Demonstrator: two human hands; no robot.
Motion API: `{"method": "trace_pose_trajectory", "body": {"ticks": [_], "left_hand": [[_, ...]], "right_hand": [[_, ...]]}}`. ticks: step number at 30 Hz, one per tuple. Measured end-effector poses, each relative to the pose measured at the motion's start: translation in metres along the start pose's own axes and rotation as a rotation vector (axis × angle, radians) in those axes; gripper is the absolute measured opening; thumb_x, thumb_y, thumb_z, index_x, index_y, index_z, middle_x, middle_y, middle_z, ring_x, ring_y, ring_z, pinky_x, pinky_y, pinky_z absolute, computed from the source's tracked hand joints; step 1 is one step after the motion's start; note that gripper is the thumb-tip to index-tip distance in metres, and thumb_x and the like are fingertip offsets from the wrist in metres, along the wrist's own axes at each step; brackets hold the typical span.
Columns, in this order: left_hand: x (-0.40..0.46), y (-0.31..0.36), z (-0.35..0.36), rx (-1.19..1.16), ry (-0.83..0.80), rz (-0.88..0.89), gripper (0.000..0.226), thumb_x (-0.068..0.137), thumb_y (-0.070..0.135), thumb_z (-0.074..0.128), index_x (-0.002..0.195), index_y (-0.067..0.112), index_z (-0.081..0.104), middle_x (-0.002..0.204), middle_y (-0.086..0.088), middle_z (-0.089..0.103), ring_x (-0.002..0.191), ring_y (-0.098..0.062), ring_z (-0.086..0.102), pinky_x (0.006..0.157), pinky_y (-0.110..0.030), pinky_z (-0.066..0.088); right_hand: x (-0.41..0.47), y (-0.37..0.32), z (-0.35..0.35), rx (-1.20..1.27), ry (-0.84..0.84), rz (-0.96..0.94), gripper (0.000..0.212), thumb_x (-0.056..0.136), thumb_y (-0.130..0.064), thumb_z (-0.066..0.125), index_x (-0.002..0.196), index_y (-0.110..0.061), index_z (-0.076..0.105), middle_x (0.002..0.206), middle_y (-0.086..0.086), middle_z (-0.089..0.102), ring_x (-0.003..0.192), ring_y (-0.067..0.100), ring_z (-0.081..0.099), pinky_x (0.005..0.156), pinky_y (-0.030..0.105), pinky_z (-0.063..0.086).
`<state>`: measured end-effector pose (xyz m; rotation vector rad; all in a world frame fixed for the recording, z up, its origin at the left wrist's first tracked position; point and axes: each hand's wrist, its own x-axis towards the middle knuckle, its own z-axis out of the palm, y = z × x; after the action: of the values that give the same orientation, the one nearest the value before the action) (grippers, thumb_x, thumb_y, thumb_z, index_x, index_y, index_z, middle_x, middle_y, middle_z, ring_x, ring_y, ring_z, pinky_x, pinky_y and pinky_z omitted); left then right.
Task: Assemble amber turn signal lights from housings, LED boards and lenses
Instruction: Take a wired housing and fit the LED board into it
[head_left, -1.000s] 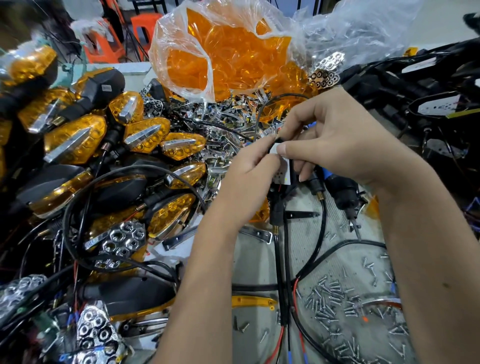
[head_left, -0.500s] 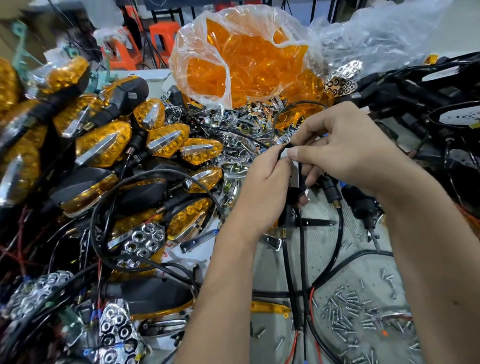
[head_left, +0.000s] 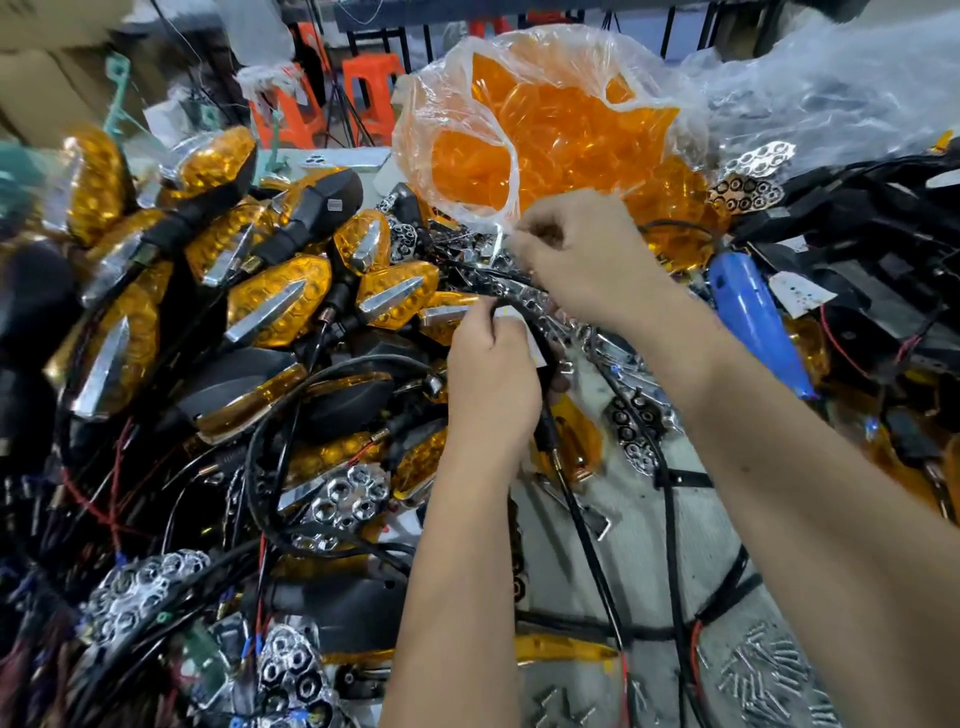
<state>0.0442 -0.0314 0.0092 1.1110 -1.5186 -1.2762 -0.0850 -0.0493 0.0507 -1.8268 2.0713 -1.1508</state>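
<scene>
Right hand (head_left: 582, 260) has risen toward the lens bag (head_left: 545, 135), fingers curled, contents unclear. Left hand (head_left: 493, 374), nearer the viewer, pinches the black housing (head_left: 543, 358), stem hanging downward.

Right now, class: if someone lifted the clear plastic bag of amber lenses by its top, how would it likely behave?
The bag would probably sag and change shape, since its thin film is crumpled and slack. It looks well filled with amber lenses, so perhaps weighty for such film. Its mouth appears open toward the right hand, so tilting might spill lenses.
</scene>
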Motion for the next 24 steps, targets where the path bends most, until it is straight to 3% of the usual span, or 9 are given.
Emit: {"method": "trace_pose_trajectory", "body": {"ticks": [2,4,7,9,11,13,17,21,24], "left_hand": [[0.004,-0.002,-0.003,0.081,0.042,0.016,0.026,0.103,0.015,0.034,0.104,0.007,0.059,0.085,-0.010,0.058,0.073,-0.023,0.050,0.067,-0.040,0.039],[0.005,-0.002,-0.006,0.119,0.059,0.014,0.025,0.104,0.016,0.033,0.102,0.010,0.057,0.078,0.000,0.051,0.067,-0.017,0.044,0.063,-0.039,0.031],[0.006,0.000,-0.011,0.137,0.066,0.004,0.025,0.104,0.015,0.034,0.102,0.008,0.058,0.078,-0.002,0.052,0.069,-0.020,0.047,0.064,-0.040,0.033],[0.008,0.000,-0.012,0.118,0.060,-0.006,0.028,0.103,0.016,0.034,0.109,0.004,0.059,0.088,-0.016,0.057,0.078,-0.028,0.051,0.069,-0.042,0.037],[0.008,0.001,-0.012,0.107,0.032,-0.048,0.039,0.102,0.022,0.035,0.128,0.002,0.056,0.109,-0.026,0.061,0.087,-0.031,0.055,0.073,-0.041,0.043],[0.008,0.004,-0.012,0.050,-0.027,-0.109,0.058,0.091,0.033,0.034,0.137,0.003,0.051,0.125,-0.027,0.061,0.107,-0.042,0.061,0.090,-0.056,0.053],[0.007,0.010,-0.007,-0.050,-0.101,-0.197,0.070,0.082,0.036,0.032,0.143,0.007,0.047,0.141,-0.026,0.056,0.129,-0.050,0.054,0.106,-0.067,0.045],[0.002,0.001,-0.001,-0.280,-0.157,-0.273,0.020,0.103,0.010,0.034,0.103,0.008,0.054,0.079,-0.016,0.069,0.067,-0.034,0.064,0.057,-0.037,0.057],[-0.001,0.003,0.007,-0.467,-0.252,-0.360,0.021,0.105,0.002,0.032,0.097,0.004,0.051,0.070,-0.019,0.062,0.060,-0.031,0.059,0.053,-0.034,0.054]], "right_hand": [[0.031,-0.003,0.021,-0.220,-0.156,-0.138,0.022,0.104,-0.021,0.058,0.118,-0.015,0.075,0.116,0.005,0.073,0.107,0.023,0.063,0.081,0.024,0.042],[0.057,-0.004,0.044,-0.417,-0.323,-0.259,0.039,0.105,-0.019,0.057,0.143,-0.025,0.060,0.144,0.001,0.058,0.137,0.029,0.042,0.107,0.037,0.034],[0.079,-0.001,0.066,-0.567,-0.407,-0.276,0.065,0.105,-0.016,0.055,0.161,-0.035,0.029,0.168,-0.003,0.029,0.153,0.031,0.015,0.118,0.060,0.023],[0.088,0.006,0.071,-0.578,-0.369,-0.221,0.066,0.104,-0.015,0.054,0.162,-0.033,0.026,0.166,0.001,0.034,0.154,0.031,0.020,0.119,0.061,0.020],[0.087,0.014,0.069,-0.580,-0.297,-0.176,0.055,0.104,-0.023,0.057,0.157,-0.031,0.040,0.156,0.004,0.049,0.149,0.032,0.035,0.119,0.057,0.026],[0.079,0.019,0.060,-0.480,-0.198,-0.148,0.038,0.102,-0.029,0.063,0.139,-0.027,0.063,0.137,0.005,0.066,0.132,0.032,0.054,0.112,0.051,0.040],[0.049,0.024,0.029,-0.131,0.047,-0.047,0.018,0.097,-0.026,0.069,0.107,-0.016,0.079,0.097,0.001,0.076,0.091,0.022,0.065,0.080,0.031,0.048],[-0.001,0.032,-0.018,0.396,0.173,0.190,0.015,0.091,-0.020,0.079,0.093,-0.031,0.069,0.079,-0.014,0.068,0.055,0.011,0.066,0.055,0.031,0.056],[-0.042,0.044,-0.046,0.384,0.160,0.186,0.014,0.084,-0.029,0.085,0.089,-0.030,0.072,0.067,-0.020,0.063,0.052,0.000,0.054,0.060,0.021,0.049]]}}
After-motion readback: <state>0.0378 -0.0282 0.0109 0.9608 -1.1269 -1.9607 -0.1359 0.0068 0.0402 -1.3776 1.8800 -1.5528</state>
